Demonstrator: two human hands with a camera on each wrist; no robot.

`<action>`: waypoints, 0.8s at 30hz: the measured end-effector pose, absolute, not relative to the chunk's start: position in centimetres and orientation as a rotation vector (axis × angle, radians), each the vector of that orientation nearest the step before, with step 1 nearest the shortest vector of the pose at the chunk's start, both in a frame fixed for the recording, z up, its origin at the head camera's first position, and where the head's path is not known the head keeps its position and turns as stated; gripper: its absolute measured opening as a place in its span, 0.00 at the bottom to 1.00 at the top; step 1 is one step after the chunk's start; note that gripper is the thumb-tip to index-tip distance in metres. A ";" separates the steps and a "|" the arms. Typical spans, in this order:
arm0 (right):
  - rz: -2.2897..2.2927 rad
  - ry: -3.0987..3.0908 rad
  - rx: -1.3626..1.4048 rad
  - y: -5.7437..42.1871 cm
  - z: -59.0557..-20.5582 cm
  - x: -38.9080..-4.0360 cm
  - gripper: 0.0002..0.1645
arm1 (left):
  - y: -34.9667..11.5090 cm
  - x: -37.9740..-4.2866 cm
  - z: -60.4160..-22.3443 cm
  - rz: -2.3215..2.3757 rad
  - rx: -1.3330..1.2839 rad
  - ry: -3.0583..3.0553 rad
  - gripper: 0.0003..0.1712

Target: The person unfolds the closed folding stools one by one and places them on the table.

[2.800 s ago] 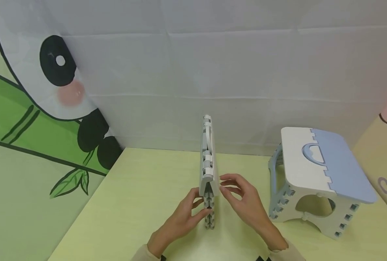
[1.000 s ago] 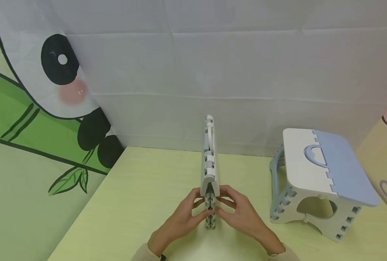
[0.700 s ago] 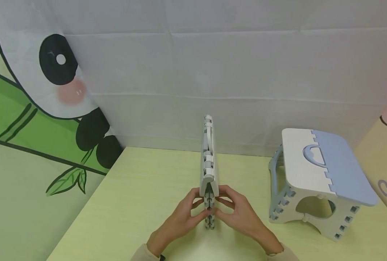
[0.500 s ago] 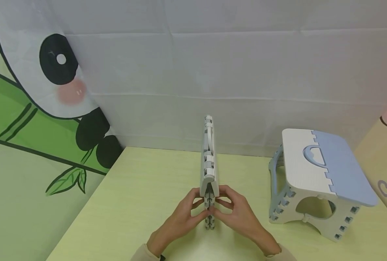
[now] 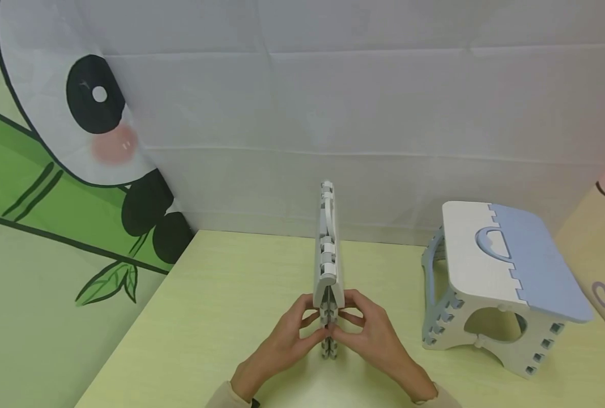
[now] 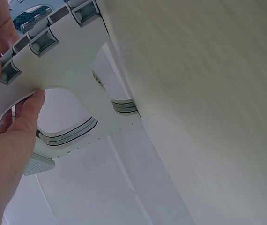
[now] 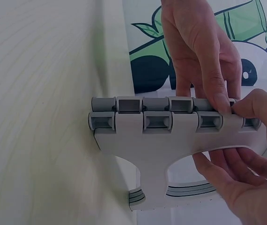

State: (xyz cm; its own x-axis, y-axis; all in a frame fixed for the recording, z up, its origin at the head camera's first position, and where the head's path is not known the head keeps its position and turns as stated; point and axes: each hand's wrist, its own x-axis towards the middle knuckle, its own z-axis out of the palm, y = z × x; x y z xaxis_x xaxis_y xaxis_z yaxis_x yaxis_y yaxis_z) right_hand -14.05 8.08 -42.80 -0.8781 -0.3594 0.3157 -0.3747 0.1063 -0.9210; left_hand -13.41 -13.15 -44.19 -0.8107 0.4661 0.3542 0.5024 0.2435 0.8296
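Observation:
A folded white-and-grey step stool (image 5: 327, 249) stands upright and edge-on in the head view, its hinged legs pressed together at the bottom. My left hand (image 5: 284, 334) grips the legs from the left; my right hand (image 5: 376, 334) grips them from the right, and the thumbs meet at the hinged edge. From the left wrist, fingers of my left hand (image 6: 11, 145) reach into the oval cut-out of a white leg panel (image 6: 77, 61). In the right wrist view, the fingers of my right hand (image 7: 246, 183) pass behind the cut-out, and its thumb lies on the grey hinges (image 7: 157, 121).
On the right stands an unfolded stool (image 5: 491, 243) with a white-and-blue top and a blue handle. The pale yellow-green table (image 5: 231, 272) meets a white cloth backdrop (image 5: 292, 113) behind. A panda-and-bamboo print (image 5: 98, 96) covers the left side.
My right hand has come in from beside the folded stool to grip its legs, its thumb closing toward the left thumb. My left hand and both stools have stayed in place.

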 end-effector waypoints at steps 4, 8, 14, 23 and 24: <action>1.935 -2.340 0.776 8.2 -42.8 -14.1 0.31 | -13.2 -13.4 -44.3 -1.673 -0.955 -2.449 0.30; 1.924 -2.344 0.779 8.2 -42.7 -14.1 0.32 | -13.4 -13.3 -44.3 -1.692 -0.965 -2.430 0.31; 1.915 -2.327 0.787 8.6 -42.8 -14.1 0.32 | -13.4 -13.4 -44.4 -1.689 -0.949 -2.433 0.31; 1.884 -2.315 0.796 9.2 -43.0 -14.2 0.33 | -13.4 -13.4 -44.4 -1.656 -0.954 -2.411 0.31; 1.882 -2.314 0.797 9.3 -43.0 -14.3 0.33 | -13.4 -13.4 -44.3 -1.653 -0.955 -2.408 0.31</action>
